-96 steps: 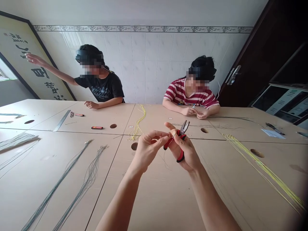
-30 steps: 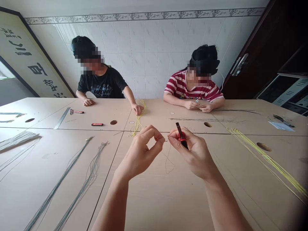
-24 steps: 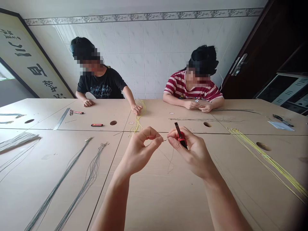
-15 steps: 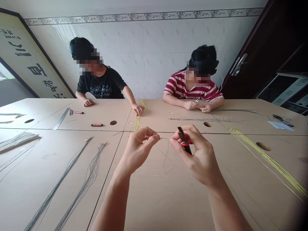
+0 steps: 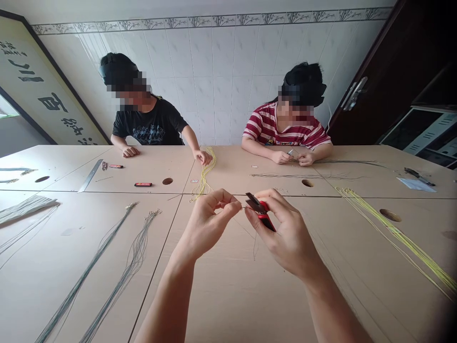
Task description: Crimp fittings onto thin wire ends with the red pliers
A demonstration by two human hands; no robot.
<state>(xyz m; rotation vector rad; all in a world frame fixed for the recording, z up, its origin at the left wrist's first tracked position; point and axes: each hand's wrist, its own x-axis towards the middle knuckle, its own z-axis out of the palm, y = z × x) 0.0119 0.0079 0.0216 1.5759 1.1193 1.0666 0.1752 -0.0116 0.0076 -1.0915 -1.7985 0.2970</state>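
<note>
My left hand (image 5: 215,218) is closed in a pinch on the end of a thin dark cord (image 5: 254,245). The cord crosses the small gap to my right hand and a loose part of it hangs below. My right hand (image 5: 282,226) is closed around small pliers (image 5: 266,220) with red and black handles. The pliers' dark jaws point up and left, just above the cord. My right thumb and index fingertips come close to the cord at the left fingertips; whether they pinch it I cannot tell.
Bundles of grey-green cords (image 5: 103,257) lie at left, yellow cords (image 5: 403,233) at right. Across the table (image 5: 228,295) sit two people; one has a hand by yellow cords (image 5: 204,178), the other handles dark cords. A ruler (image 5: 90,176) and a red-black marker-like stick (image 5: 143,184) lie far left.
My right hand has moved left, close to my left fingertips, and the pliers now tilt further left. The cord's loop between my hands has become smaller. The far person's hand has lifted slightly off the yellow cords.
</note>
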